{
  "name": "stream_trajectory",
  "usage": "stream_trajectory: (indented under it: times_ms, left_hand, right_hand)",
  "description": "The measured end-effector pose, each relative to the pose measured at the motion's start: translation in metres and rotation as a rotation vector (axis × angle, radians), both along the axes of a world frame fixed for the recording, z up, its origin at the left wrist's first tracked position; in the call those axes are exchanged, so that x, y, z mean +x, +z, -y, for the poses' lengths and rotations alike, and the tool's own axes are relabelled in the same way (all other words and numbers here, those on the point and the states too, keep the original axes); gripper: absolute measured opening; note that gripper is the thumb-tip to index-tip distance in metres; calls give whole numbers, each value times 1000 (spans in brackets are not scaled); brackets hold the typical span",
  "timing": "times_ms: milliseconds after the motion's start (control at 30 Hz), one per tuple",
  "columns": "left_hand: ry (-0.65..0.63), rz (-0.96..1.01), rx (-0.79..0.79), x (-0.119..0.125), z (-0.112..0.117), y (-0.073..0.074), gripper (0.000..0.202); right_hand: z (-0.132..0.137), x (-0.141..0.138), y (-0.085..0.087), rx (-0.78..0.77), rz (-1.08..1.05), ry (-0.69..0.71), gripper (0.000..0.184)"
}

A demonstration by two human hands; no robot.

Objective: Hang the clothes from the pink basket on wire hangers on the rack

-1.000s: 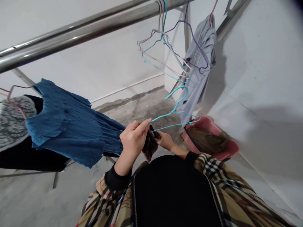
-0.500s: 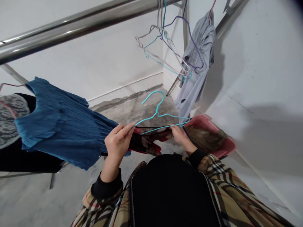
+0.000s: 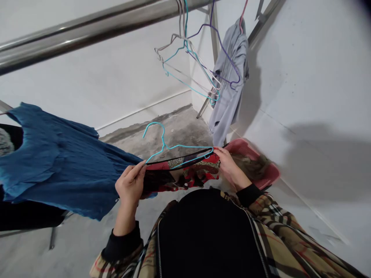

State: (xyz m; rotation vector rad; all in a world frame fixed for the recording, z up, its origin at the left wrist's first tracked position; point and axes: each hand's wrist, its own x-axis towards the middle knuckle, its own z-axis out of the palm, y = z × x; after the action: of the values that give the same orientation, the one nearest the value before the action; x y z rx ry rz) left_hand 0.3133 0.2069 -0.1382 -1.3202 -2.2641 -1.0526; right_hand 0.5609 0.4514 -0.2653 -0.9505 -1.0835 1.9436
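A red and black patterned garment (image 3: 185, 172) is stretched level between my hands, with a light blue wire hanger (image 3: 171, 146) lying along its top edge. My left hand (image 3: 130, 185) pinches the garment's left end, beside the hanger's left tip. At the right end, my right hand (image 3: 230, 166) grips the cloth together with the hanger's right tip. The hanger's hook points up and to the left, free of the rail.
A steel rail (image 3: 95, 27) crosses overhead, with several bare wire hangers (image 3: 191, 58) and a grey garment (image 3: 232, 81) hung from it. A blue dress (image 3: 58, 162) hangs at the left. A pink basket (image 3: 255, 164) holding clothes sits on the floor by the white wall.
My hands have drawn apart, pulling the garment out flat along the hanger. The hanger has come down and leftward, away from the rail. The view has shifted a little to the right.
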Motion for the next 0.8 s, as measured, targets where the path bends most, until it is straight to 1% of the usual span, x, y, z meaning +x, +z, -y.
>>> stream_trajectory:
  times_ms: [133, 233, 333, 467, 500, 533, 600, 633, 667, 700, 800]
  left_hand:
    - [30, 46, 98, -1, 1, -2, 20]
    - [11, 62, 129, -2, 3, -4, 19]
    - [-29, 52, 95, -5, 7, -11, 20]
    - [-25, -15, -8, -8, 11, -24, 19]
    - [-32, -24, -26, -7, 11, -26, 18]
    - [-44, -18, -33, -6, 11, -28, 18]
    - [-62, 27, -5, -5, 10, -30, 19]
    - [-65, 56, 20, -4, 9, -30, 19]
    - [-64, 81, 48, -3, 8, -31, 19]
    - [-63, 101, 72, -3, 8, -31, 19]
    - [-75, 131, 101, -5, 6, -31, 18]
  right_hand:
    - [-2, 5, 11, 101, 91, 30, 27]
    - [-3, 6, 21, 165, 151, 36, 22]
    - [-5, 5, 30, 185, 171, 12, 18]
    - [-3, 5, 45, 196, 206, -8, 17]
    - [-2, 6, 50, 214, 220, 14, 17]
    - [-2, 8, 54, 244, 234, 65, 18]
    - [-2, 14, 63, 349, 265, 209, 24]
    - [-4, 18, 67, 419, 288, 262, 28]
    - [-6, 21, 70, 493, 314, 276, 31]
    - [-9, 24, 72, 566, 345, 246, 33]
    - [-14, 28, 78, 817, 452, 66, 33]
